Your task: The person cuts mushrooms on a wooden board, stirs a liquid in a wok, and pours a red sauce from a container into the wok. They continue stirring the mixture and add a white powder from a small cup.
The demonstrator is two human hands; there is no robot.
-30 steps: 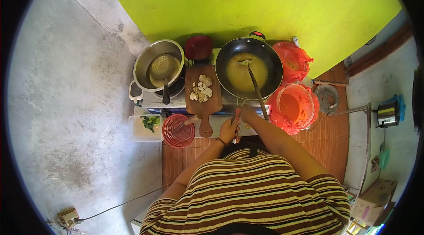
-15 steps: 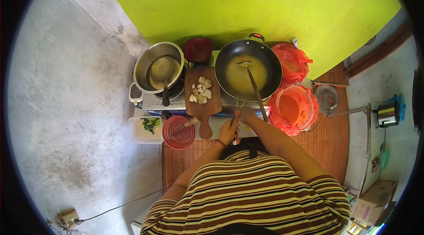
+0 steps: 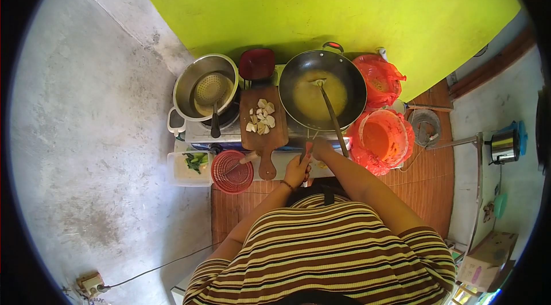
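My left hand [image 3: 295, 173] is closed round the long red-and-black handle [image 3: 307, 150] of a black wok [image 3: 285, 95]. Yellowish liquid [image 3: 307, 107] fills the bottom of the wok, and a metal spatula [image 3: 330, 109] leans in it, its shaft over the near rim. Just right of the handle, my right hand [image 3: 322, 152] is low at the stove's front edge; its fingers are hidden from view. Left of the wok, a wooden cutting board [image 3: 267, 158] bears several whitish cut chunks [image 3: 263, 118].
A steel pot [image 3: 182, 88] with a skimmer [image 3: 212, 90] stands at the left. Nearer are a red basket [image 3: 236, 185] holding a knife, and a clear container [image 3: 178, 172] with greens. Red-bagged tubs [image 3: 406, 138] stand right of the wok. The yellow-green wall [image 3: 327, 4] rises behind.
Almost nothing differs. Both hands keep their places, and the wok, spatula and cutting board stay where they were.
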